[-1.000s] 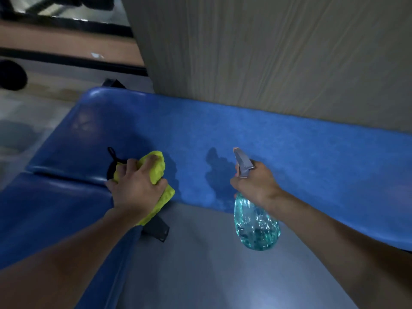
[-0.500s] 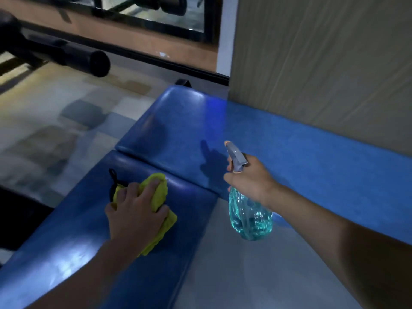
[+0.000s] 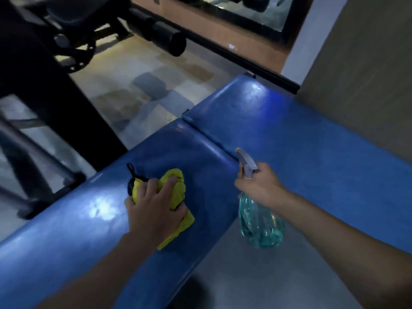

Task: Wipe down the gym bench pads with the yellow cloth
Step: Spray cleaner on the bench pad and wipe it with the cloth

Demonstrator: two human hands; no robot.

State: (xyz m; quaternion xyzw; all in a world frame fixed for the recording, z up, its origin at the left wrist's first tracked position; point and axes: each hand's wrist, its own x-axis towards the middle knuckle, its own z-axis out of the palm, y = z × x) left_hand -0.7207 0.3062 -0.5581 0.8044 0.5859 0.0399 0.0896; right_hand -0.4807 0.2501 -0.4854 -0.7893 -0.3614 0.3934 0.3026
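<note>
**A:** The left hand [image 3: 156, 210] is down on the yellow cloth [image 3: 176, 181], fingers curled over the bunched fabric, pressing it onto the near pad [image 3: 78, 219].

**B:** The cloth sits toward that pad's right end, with a black loop [image 3: 130, 169] poking out at its upper left.

**A:** Over to the right hand [image 3: 260, 186], wrapped round the neck of the spray bottle [image 3: 260, 224]. The grey nozzle points up and away, and the teal body hangs over the grey floor [image 3: 256, 275].

**B:** The bottle is clear of the blue vinyl, just beside the seam where the near pad meets the far pad [image 3: 289, 134].

**A:** There's glare on both pads. A black roller [image 3: 169, 40] is beyond them, and a wall panel [image 3: 367, 74] stands at the right.
</note>
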